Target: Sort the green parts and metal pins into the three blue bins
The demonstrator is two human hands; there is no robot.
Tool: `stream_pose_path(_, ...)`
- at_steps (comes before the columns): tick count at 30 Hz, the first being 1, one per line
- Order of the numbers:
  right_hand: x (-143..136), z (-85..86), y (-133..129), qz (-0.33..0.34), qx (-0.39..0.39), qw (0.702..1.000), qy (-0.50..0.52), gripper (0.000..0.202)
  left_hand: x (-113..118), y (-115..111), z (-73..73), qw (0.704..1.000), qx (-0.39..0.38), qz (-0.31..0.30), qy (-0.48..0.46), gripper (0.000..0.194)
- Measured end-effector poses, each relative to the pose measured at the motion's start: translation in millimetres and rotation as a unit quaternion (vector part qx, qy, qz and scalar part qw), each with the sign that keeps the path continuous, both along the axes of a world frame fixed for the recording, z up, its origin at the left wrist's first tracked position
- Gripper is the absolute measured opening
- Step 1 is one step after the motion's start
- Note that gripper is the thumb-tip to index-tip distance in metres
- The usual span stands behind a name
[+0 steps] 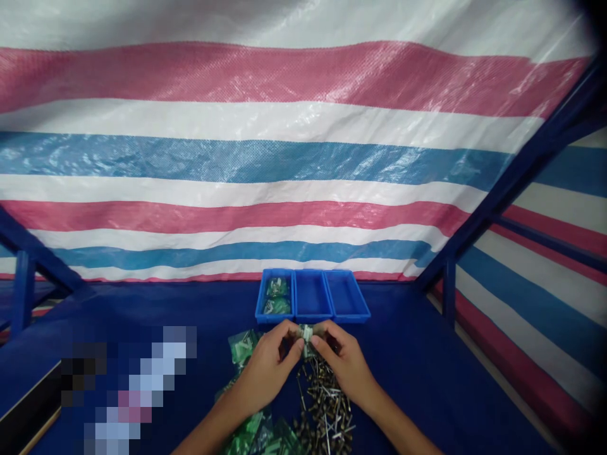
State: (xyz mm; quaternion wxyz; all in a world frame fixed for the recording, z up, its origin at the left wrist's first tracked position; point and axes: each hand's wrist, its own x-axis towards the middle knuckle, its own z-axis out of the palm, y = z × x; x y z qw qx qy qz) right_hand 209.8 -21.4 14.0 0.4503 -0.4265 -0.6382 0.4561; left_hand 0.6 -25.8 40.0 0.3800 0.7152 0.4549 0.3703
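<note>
A small clear plastic bag with whitish and green contents (307, 333) is pinched between my two hands, just in front of the blue trays. My left hand (277, 354) grips its left side with thumb and fingers. On its right side, my right hand (339, 354) holds it the same way. Below the hands lies a pile of metal pieces with thin shafts and brownish ends (327, 404). Green-and-clear bags (243, 346) lie beside my left hand, and more green bags (260, 436) are under and near my left forearm.
Three blue trays (351, 296) stand side by side at the back; the left one holds green bags (277, 297). A dark object (35, 398) and a blurred patch lie at left on the blue surface. Blue frame bars and striped sheeting (265, 158) surround it.
</note>
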Motion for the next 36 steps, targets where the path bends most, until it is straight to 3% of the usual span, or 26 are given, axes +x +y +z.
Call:
stream_pose_path(8, -3, 3.6, -2, 0.014, -0.019, 1.0, 0.013, 0.028, -2, 2, -5.7, 1.0, -0.004, -0.009, -0.006, 0.028)
stream_pose_path(18, -2, 5.0, -4, 0.012, 0.016, 1.0, -0.017, 0.025, -2, -1, -3.9, 0.999, 0.028, -0.038, 0.012, 0.024)
stream_pose_path(28, 0, 6.7, -3, -0.011, 0.016, 1.0, 0.014, 0.026, 2, -2, -12.3, 1.0, -0.02, -0.007, 0.005, 0.022)
stream_pose_path(36, -1, 4.2, -1, -0.008, 0.001, 0.999, 0.04, 0.028, 4, -4, -7.7, 1.0, 0.013, 0.004, 0.02, 0.022)
